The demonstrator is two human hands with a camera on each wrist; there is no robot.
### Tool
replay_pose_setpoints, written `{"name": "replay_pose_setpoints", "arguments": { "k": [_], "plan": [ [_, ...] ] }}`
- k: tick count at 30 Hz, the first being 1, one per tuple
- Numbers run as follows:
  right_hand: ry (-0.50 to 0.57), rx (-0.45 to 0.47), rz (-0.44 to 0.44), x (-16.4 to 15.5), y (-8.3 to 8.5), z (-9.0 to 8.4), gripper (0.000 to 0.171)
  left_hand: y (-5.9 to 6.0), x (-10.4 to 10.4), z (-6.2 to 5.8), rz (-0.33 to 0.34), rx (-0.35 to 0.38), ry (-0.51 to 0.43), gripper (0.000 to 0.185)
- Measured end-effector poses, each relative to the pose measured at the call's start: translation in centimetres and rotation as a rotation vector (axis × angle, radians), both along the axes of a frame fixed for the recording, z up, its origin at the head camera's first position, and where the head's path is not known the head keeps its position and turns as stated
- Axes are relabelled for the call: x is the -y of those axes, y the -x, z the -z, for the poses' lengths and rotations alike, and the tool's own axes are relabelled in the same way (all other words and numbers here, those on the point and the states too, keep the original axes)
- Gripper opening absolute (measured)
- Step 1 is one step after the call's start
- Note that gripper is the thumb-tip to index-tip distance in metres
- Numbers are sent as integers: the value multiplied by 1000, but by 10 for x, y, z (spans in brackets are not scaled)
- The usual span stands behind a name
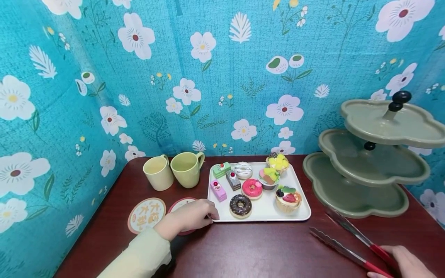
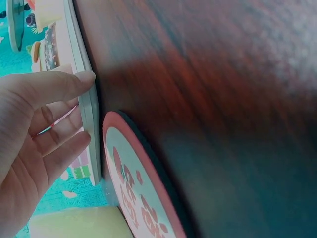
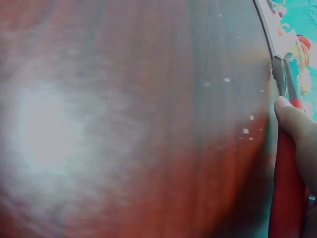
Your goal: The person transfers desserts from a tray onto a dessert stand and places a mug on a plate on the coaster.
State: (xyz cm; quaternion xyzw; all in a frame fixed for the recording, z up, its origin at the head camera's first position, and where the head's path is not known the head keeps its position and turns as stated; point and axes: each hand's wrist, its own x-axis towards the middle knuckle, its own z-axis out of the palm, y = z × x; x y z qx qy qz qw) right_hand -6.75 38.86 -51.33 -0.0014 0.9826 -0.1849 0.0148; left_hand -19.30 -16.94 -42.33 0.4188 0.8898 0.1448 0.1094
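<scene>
My left hand (image 1: pixel 196 214) grips the near-left corner of a white tray (image 1: pixel 264 216). In the left wrist view, the thumb and fingertips lie against the tray's rim (image 2: pixel 89 114). Toy sweets stand on the tray: a chocolate donut (image 1: pixel 240 206), a pink donut (image 1: pixel 252 188), a white donut (image 1: pixel 243 170), small cake slices (image 1: pixel 218 190) and fruit tarts (image 1: pixel 287 199). At the lower right, my right hand (image 1: pixel 406 262) holds metal tongs (image 1: pixel 342 227) by their red handles (image 3: pixel 287 183). The tongs' arms are spread, their tips lying between the tray and a tiered stand.
A green three-tier stand (image 1: pixel 358 197) rises at the right. Two pale green mugs, one with its handle rightward (image 1: pixel 185 170) and another beside it (image 1: pixel 158 173), stand back left. A cream coaster (image 1: pixel 146 214) and a red-rimmed coaster (image 2: pixel 136 173) lie near the left forearm. Flowered cloth backs the table.
</scene>
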Motion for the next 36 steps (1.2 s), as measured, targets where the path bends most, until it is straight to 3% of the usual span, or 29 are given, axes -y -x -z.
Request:
{"name": "replay_pose_setpoints", "arguments": {
  "k": [7,13,17,24,33,36],
  "plan": [
    [-46,-42,-65,10,10,-30,87,0,1,-4,-1,13,2,16],
    [-88,-153,-114,19,24,-50,83,1,1,-5,-4,25,11,16],
    [-65,-92,-114,24,33,-61,84,1,0,-5,-17,34,8,15],
    [-70,-20,-134,31,47,-66,90,3,0,-5,-18,42,-3,16],
    [-35,-150,-198,45,49,-62,77,4,0,-2,-22,58,-11,16],
    [-28,-155,-206,51,51,-63,76,4,0,-2,-27,62,-8,16]
  ]
}}
